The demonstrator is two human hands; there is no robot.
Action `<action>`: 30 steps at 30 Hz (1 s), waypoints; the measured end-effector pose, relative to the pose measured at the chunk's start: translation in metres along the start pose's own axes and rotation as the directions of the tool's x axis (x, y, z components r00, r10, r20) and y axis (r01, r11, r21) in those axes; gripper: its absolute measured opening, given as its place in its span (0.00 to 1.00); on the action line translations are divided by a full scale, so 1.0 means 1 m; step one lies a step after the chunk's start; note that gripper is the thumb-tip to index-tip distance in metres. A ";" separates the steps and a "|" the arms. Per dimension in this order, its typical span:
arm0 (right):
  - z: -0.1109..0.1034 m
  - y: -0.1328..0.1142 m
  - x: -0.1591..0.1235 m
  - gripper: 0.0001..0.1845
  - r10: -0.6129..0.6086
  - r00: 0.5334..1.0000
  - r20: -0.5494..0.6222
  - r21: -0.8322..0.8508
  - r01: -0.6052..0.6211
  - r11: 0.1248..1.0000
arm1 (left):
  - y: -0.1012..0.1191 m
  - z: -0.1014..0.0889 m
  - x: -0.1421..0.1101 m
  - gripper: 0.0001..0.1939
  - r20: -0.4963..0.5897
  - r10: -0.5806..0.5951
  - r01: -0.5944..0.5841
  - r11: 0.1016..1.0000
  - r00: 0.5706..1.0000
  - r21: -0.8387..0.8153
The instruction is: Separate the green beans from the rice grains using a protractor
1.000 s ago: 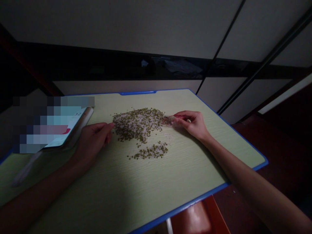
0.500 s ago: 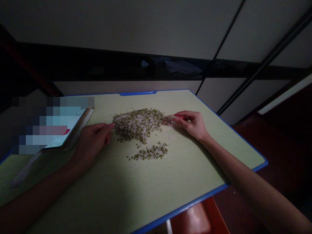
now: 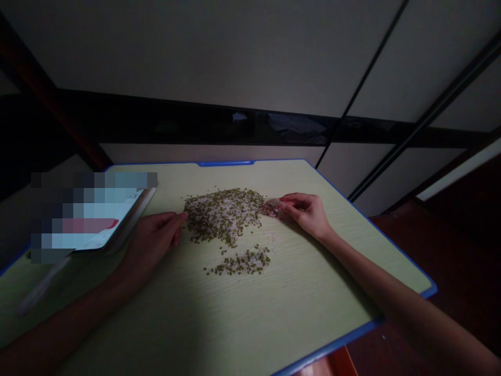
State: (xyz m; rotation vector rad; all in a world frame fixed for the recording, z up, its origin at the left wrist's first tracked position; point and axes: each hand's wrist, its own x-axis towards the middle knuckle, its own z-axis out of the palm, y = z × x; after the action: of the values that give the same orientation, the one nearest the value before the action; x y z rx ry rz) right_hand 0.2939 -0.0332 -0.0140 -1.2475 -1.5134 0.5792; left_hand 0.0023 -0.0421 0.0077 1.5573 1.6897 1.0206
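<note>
Two bare hands are set at either side of a heap; the fingers of the left hand (image 3: 156,230) are drawn narrowly together, tips at the heap's left edge — whether a grain is held cannot be told; by the thumb and fingers of the right hand (image 3: 309,213) a small, clear, partly reddish piece of apparent plastic (image 3: 271,208) is pinched at the opposite edge. This piece is judged light, thin and easily bent, best gripped by its near end; the grains are judged hard, dry and apt to roll, best taken singly between fingertips. Small round green beans and pale whitish grains are mixed in the broad, loose heap (image 3: 223,214); a smaller, elongated heap of the same mix (image 3: 245,262) is set apart, nearer the person. Both are borne by a pale yellow-green tabletop edged in blue (image 3: 250,313); beyond the left hand, a flat device with a lit screen (image 3: 99,241) is placed — partly blurred.
</note>
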 end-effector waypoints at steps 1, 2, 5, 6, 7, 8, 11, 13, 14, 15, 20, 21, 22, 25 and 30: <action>0.000 0.000 0.000 0.09 -0.006 1.000 -0.003 -0.007 0.006 1.000 | 0.000 0.000 0.000 0.22 0.000 0.000 0.000 1.000 1.000 0.002; 0.000 -0.001 0.000 0.09 -0.013 1.000 -0.004 -0.015 0.013 1.000 | 0.000 0.000 0.000 0.22 0.000 0.003 -0.003 1.000 1.000 0.006; 0.000 -0.002 -0.001 0.09 -0.026 1.000 0.002 -0.033 0.026 0.999 | 0.001 -0.001 -0.001 0.22 0.001 0.010 -0.010 1.000 1.000 0.017; 0.000 -0.002 -0.002 0.09 -0.028 1.000 0.009 -0.033 0.029 0.999 | 0.001 -0.001 -0.001 0.21 0.003 0.010 -0.010 1.000 1.000 0.020; 0.000 -0.002 -0.002 0.09 -0.030 0.999 0.017 -0.031 0.030 0.999 | 0.000 -0.001 -0.001 0.21 0.003 0.010 -0.010 1.000 1.000 0.020; -0.001 -0.001 -0.002 0.10 -0.031 0.999 0.024 -0.029 0.032 0.999 | 0.000 -0.001 0.000 0.21 0.005 0.011 -0.011 1.000 1.000 0.022; -0.001 -0.001 -0.001 0.09 -0.038 0.998 0.043 -0.023 0.039 0.999 | 0.000 -0.001 0.001 0.22 0.015 0.016 -0.017 0.999 1.000 0.030; -0.001 -0.002 -0.002 0.09 -0.041 0.998 0.051 -0.018 0.042 0.999 | 0.000 -0.002 0.000 0.22 0.012 0.018 -0.019 0.999 1.000 0.033; -0.001 -0.002 -0.002 0.09 -0.042 0.998 0.054 -0.018 0.043 0.999 | 0.001 -0.002 0.000 0.22 0.009 0.020 -0.021 0.999 1.000 0.034; -0.001 -0.003 -0.002 0.09 -0.042 0.998 0.055 -0.020 0.043 0.999 | 0.001 -0.001 0.000 0.22 0.004 0.021 -0.022 0.999 1.000 0.033; -0.001 -0.003 -0.002 0.10 -0.044 0.998 0.051 -0.042 0.046 0.998 | -0.001 0.000 0.000 0.22 0.000 0.005 -0.005 1.000 1.000 0.020; -0.001 -0.003 -0.002 0.10 -0.047 0.997 0.057 -0.047 0.050 0.998 | -0.001 0.000 0.000 0.22 0.005 -0.001 0.001 1.000 1.000 0.014; -0.001 -0.004 -0.002 0.10 -0.050 0.997 0.061 -0.051 0.053 0.997 | -0.002 0.000 0.000 0.22 0.006 -0.004 0.004 1.000 1.000 0.007; -0.001 -0.005 -0.002 0.10 -0.046 0.996 0.073 -0.046 0.049 0.998 | -0.002 -0.001 0.001 0.21 0.012 -0.007 0.007 1.000 1.000 -0.005; -0.001 -0.008 -0.003 0.08 -0.029 0.996 0.085 0.004 0.028 1.000 | -0.001 -0.001 0.000 0.21 0.010 -0.010 0.010 1.000 1.000 0.013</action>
State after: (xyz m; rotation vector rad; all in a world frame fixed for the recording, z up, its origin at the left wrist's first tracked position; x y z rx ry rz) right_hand 0.2917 -0.0393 -0.0079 -1.2103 -1.5977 0.6221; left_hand 0.0008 -0.0425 0.0077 1.5582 1.6981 0.9973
